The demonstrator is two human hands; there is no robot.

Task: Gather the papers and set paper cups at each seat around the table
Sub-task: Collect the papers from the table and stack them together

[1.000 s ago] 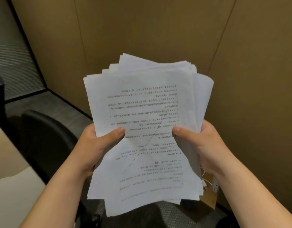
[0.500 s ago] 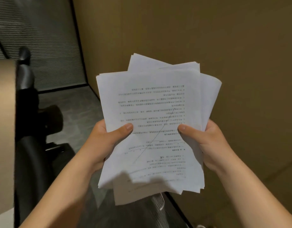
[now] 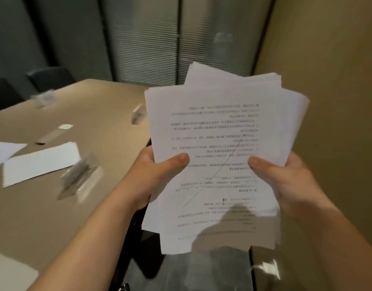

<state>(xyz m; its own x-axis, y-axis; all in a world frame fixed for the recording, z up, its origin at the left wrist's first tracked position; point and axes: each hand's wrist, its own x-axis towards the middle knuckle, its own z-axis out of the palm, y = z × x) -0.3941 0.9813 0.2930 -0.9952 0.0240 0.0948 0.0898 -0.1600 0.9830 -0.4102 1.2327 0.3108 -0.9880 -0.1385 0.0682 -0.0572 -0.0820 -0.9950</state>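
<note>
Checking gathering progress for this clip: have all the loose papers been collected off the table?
No: a white sheet and another at the left edge lie on the table, apart from the stack held by both hands.

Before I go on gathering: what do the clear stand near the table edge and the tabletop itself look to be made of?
Clear stand: probably acrylic or a similar clear plastic, glossy; the table colour shows through it and its edges catch the light, though motion blur leaves this unsure.
Table: a smooth tan surface with a soft, low sheen and no visible grain, so likely laminate or a coated board; it cannot be told for sure.
</note>
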